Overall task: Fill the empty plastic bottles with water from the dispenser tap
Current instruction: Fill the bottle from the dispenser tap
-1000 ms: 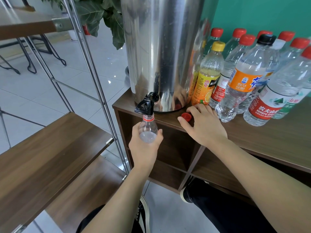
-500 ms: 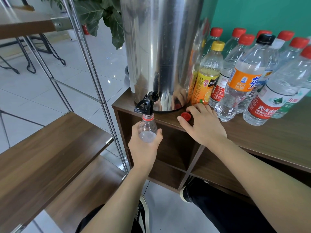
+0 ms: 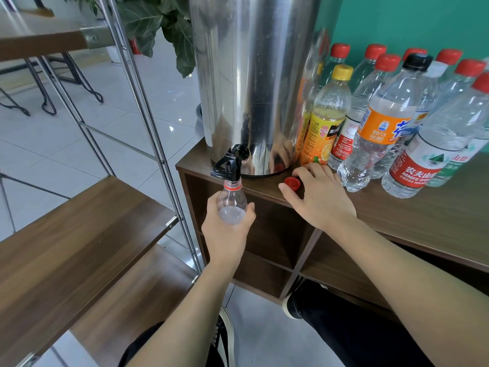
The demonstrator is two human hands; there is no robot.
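A tall steel dispenser (image 3: 251, 75) stands on the left end of a wooden cabinet (image 3: 397, 215). Its black tap (image 3: 229, 165) juts out over the cabinet's edge. My left hand (image 3: 227, 234) grips a small clear plastic bottle (image 3: 232, 202) upright, its open neck right under the tap. Water shows in the bottle up to about the shoulder. My right hand (image 3: 320, 200) rests on the cabinet top, thumb and fingers curled round a red bottle cap (image 3: 292, 182) that lies there.
Several capped plastic bottles stand right of the dispenser, among them a yellow-capped juice bottle (image 3: 328, 120) and an orange-labelled, black-capped one (image 3: 381, 123). A metal-framed wooden shelf (image 3: 79, 229) is on the left. A leafy plant (image 3: 158, 19) stands behind it.
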